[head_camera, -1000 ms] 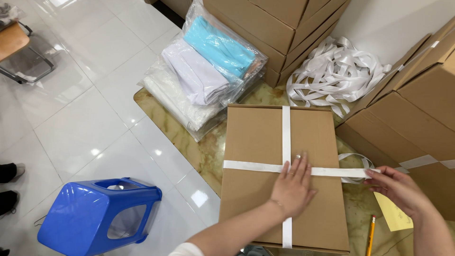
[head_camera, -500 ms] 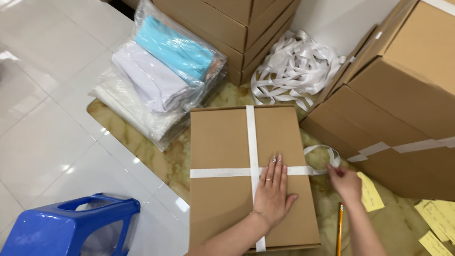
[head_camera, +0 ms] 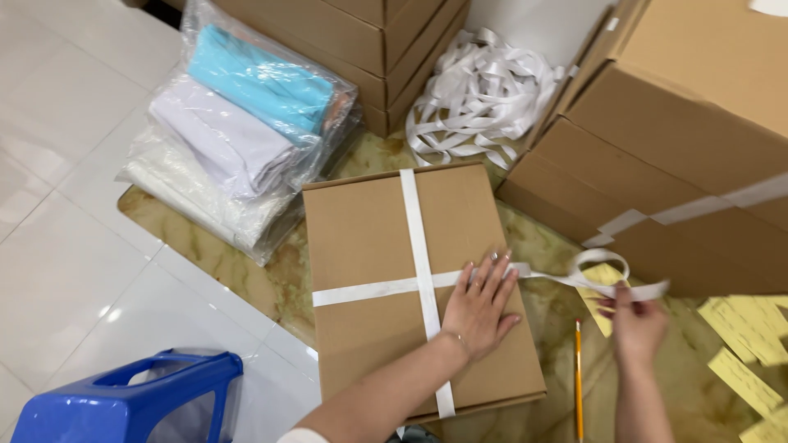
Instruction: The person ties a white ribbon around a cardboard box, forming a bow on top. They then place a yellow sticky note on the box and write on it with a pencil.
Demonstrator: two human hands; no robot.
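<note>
A flat brown cardboard box (head_camera: pixel 369 238) lies on the floor, bound crosswise with white strapping band (head_camera: pixel 414 230). My left hand (head_camera: pixel 480 308) presses flat on the box lid near the crossing of the bands, fingers spread. My right hand (head_camera: pixel 636 324) is off the box's right side, gripping the loose end of the white band (head_camera: pixel 603 275), which curls in a loop above it.
Bagged white and turquoise fabrics (head_camera: pixel 238 123) lie to the left. A heap of white band (head_camera: pixel 484 94) sits behind the box. Large cartons (head_camera: pixel 681 148) stand on the right. A pencil (head_camera: pixel 578 377) and yellow slips (head_camera: pixel 739 361) lie nearby; a blue plastic stool (head_camera: pixel 131 406) is at lower left.
My right hand has drawn the band's loose end further right and lower; my left hand stays pressed on the box. The camera view has shifted, so the box sits more to the left.
</note>
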